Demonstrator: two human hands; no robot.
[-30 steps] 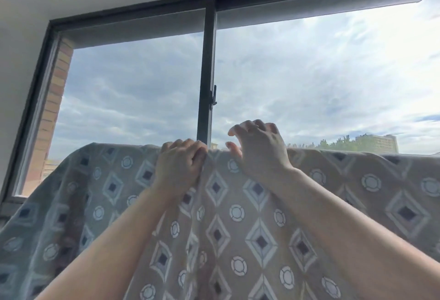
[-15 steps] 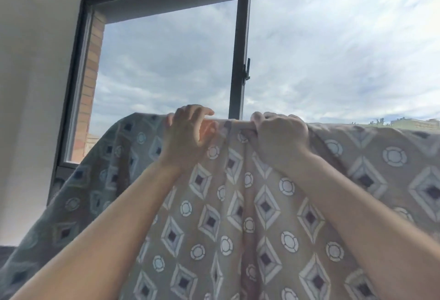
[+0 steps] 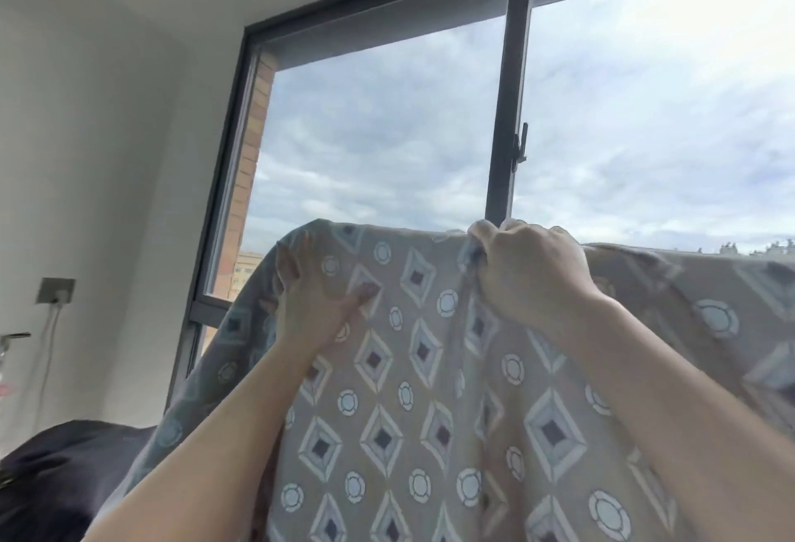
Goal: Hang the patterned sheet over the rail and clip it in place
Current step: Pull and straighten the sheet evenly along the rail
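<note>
A wall socket (image 3: 55, 290) sat at far left. The left hand (image 3: 316, 300) lay flat, fingers spread, against the sheet (image 3: 413, 391), which hung draped before the window (image 3: 507, 111), hiding whatever carried it. Apart to the right, the right hand (image 3: 531, 279) clenched a bunch of the sheet's top edge.

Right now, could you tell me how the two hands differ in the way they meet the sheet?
The left hand lies flat, fingers straight, against the sheet; the right hand is curled, gripping a bunch of cloth. The left hand sits lower; the right hand is at the top fold. Both touch the sheet.
</note>
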